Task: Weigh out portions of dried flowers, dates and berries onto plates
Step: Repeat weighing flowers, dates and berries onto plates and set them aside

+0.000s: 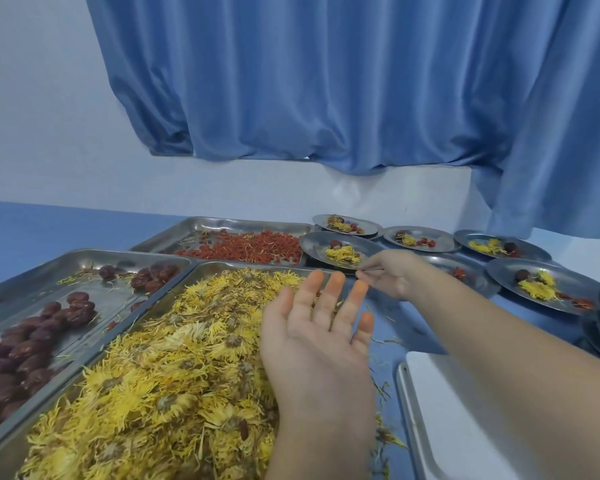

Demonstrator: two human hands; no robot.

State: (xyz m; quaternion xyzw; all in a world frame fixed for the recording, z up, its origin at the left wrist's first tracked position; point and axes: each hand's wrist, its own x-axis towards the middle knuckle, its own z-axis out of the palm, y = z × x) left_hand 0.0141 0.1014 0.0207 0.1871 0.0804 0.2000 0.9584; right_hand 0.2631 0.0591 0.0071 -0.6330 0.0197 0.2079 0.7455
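- Blue curtain point(326, 81): soft folds hang behind and above the flower tray point(257, 267).
- Flower tray: steel, rectangular, heaped with shaggy yellow dried flowers point(153, 358). Bare blue table point(413, 327) along its right edge leaves open room.
- Date tray point(84, 253): touches the flower tray's left side and holds wrinkled dark dates point(32, 341).
- Berry tray point(222, 221): behind the flower tray, with scattered red berries point(250, 247).
- White tray point(447, 410): smooth, right of the flower tray, under the right forearm.
- Filled plates point(541, 289): round steel, crowding the table beyond the flower tray's far right corner.
- Left hand point(319, 327): palm up, fingers straight and spread, over the flower tray's right edge.
- Right hand point(388, 275): fingers curled, pinching the rim of the near plate point(312, 245) at the flower tray's far corner.
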